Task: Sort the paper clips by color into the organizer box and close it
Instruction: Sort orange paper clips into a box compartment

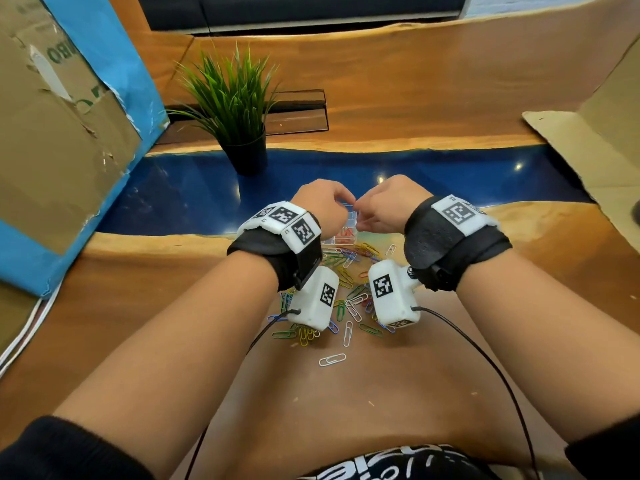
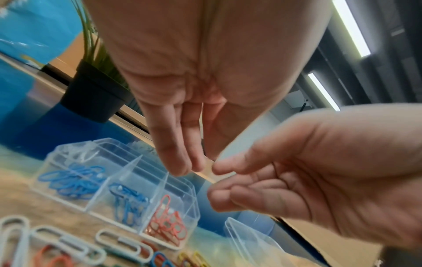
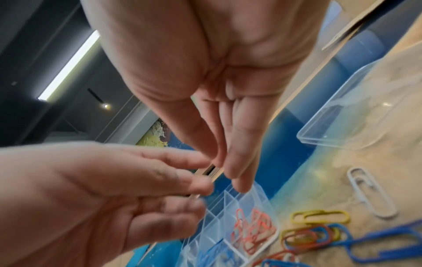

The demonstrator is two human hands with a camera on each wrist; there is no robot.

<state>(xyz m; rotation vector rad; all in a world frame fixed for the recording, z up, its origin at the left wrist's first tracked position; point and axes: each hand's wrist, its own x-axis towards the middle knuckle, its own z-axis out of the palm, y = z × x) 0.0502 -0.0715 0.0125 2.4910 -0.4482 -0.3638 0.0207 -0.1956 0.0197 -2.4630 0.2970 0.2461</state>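
The clear organizer box lies open on the table beneath both hands. Its near compartments hold light blue clips, darker blue clips and red clips. My left hand hovers over the box with fingers pointing down and thumb close beside them. My right hand faces it, fingers loosely bent, tips almost touching the left's. No clip shows in either hand. The clear lid lies detached to the right. Loose mixed-colour clips are piled nearer me.
A potted plant stands behind the box on the blue strip. A cardboard box with blue wrap fills the left, and a cardboard sheet the right. A single white clip lies closest to me.
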